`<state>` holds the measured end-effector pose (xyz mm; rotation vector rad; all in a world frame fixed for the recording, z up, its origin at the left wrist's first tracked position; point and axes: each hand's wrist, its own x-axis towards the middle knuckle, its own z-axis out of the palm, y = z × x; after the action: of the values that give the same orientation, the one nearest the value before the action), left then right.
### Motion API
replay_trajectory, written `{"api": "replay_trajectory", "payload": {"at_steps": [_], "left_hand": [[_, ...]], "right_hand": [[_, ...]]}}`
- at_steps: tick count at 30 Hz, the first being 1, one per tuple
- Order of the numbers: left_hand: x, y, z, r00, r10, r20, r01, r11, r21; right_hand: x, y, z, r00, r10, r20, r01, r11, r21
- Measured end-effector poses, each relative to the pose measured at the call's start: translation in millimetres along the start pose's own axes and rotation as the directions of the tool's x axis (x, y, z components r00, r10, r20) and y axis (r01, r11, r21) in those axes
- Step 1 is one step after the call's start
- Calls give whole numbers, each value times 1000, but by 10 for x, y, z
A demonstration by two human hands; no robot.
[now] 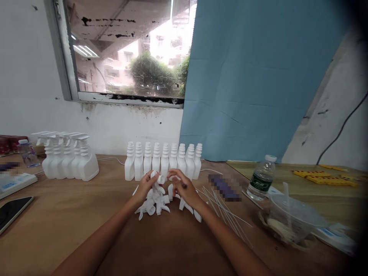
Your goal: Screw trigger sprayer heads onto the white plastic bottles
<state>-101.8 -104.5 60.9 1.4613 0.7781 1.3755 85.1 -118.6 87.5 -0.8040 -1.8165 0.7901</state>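
— What are the hands doing?

— Both are over a loose heap of white plastic trigger sprayer heads (156, 201) in the middle of the brown worktop (71, 222). The left hand (145, 186) is curled shut around one white sprayer head (160, 178), lifted just above the heap. The right hand (184, 189) is bent close beside it, fingers drawn together; something small and dark shows at its fingertips, but I cannot tell what it grips, if anything.

— And around them?

— Just behind the heap stands a row of white ribbed-neck plastic bottles without tops (163, 161). Far left, near the wall, a cluster of white bottles with sprayer heads already fitted (69, 157). To the right of the heap lie thin white plastic dip tubes (227, 214), fanned out on the worktop. Further right, a clear water bottle with a green label (261, 178) and a clear plastic container with a straw (293, 220). A dark phone (13, 211) lies at the left edge.
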Motion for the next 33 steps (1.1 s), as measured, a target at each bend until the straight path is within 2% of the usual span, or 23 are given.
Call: {"api": "replay_trajectory", "payload": {"at_steps": [2,5,9,14,16,19,22,28,30,33], "left_hand": [[29,-31,-23,999,-41,-31,38,996,-84],[48,-80,-37,995,-81,-64,70,985,-159],[48,-133,-45,991,-110,-77,94,977,-190],[60,-145,-69,989,-107,-101,87,979,-186],[56,-136,-57,989,-109,-101,89,979,-183],[28,-116,-5,989,-107,-105,87,980,-180],[-16,-91,55,988,-83,-131,61,984,-166],[-61,-63,49,987,-43,-157,26,994,-109],[-55,-58,24,988,-51,-147,37,995,-97],[-40,-35,10,990,-83,-113,72,992,-103]], "right_hand": [[-21,11,-42,997,64,-51,-56,986,156],[-50,-12,-66,995,104,-4,-99,962,256],[-94,-66,-17,992,101,79,-119,956,269],[-125,-83,31,996,88,11,-88,966,245],[-135,-87,27,999,41,-31,-34,982,187],[-162,-84,14,991,-131,-37,128,990,-65],[-192,-58,24,959,-278,55,281,912,-298],[-200,-39,67,882,-402,246,471,763,-443],[-205,-54,58,896,-374,241,443,801,-402],[-211,-61,30,975,-179,133,202,963,-178]]}}
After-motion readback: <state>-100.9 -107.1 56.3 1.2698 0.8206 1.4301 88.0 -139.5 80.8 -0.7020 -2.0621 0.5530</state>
